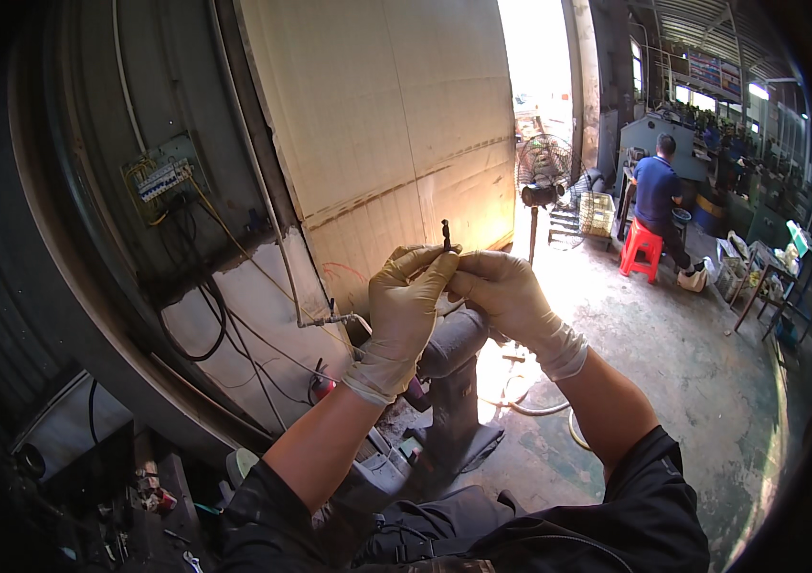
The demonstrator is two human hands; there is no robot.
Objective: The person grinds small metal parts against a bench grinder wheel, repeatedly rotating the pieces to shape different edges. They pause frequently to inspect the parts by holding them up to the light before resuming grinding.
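Note:
Both my hands, in pale thin gloves, are raised together in the middle of the view. Between them a short dark drill bit (445,234) stands upright, its twisted end pointing up. My left hand (404,304) pinches it low down between thumb and fingers. The fingertips of my right hand (511,296) are closed at its lower part, touching the left hand's fingers. The bit's lower end is hidden by the fingers. Just beneath and behind the hands is a dark pedestal grinder (454,346), partly covered by them.
A wired breaker panel (162,181) hangs on the left wall, with loose cables below. A tan sheet panel (396,115) stands ahead. Beyond are a pedestal fan (543,172) and a person (655,191) on a red stool (641,250). Tools (153,497) lie at lower left; a hose (540,411) curls on the floor.

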